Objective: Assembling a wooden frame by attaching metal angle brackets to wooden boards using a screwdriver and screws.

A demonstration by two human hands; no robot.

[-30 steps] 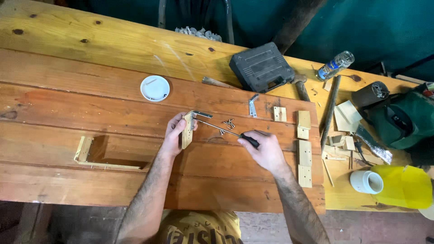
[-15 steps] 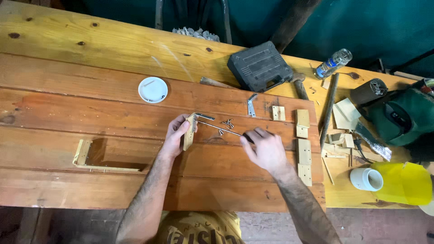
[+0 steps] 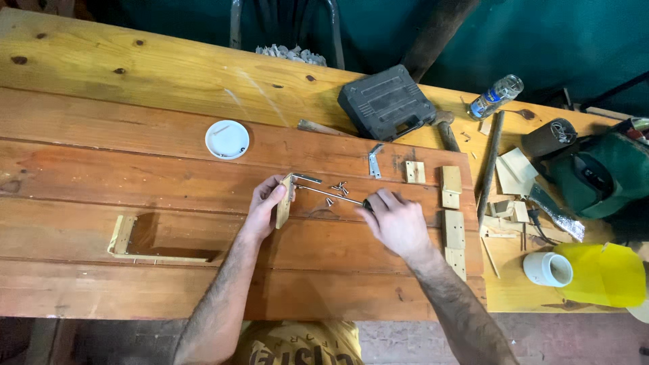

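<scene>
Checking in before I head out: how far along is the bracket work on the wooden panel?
Done: nothing looks fastened yet. In hand: the left hand steadies a small pale wooden block with a metal bracket while the right hand drives a long thin screwdriver toward it. Left: loose screws, another angle bracket, more pale blocks.

A dark grey plastic tool case (image 3: 387, 103), rectangular with a moulded lid and carry handle, lies closed at the upper middle of the frame on the desk (image 3: 135, 74). To its right, near the upper right, a clear plastic bottle (image 3: 495, 96) lies tilted, with a blue and white label wrapped round its body. A yellow plastic bag (image 3: 605, 274) sits at the lower right edge. No signs or screens show.
</scene>
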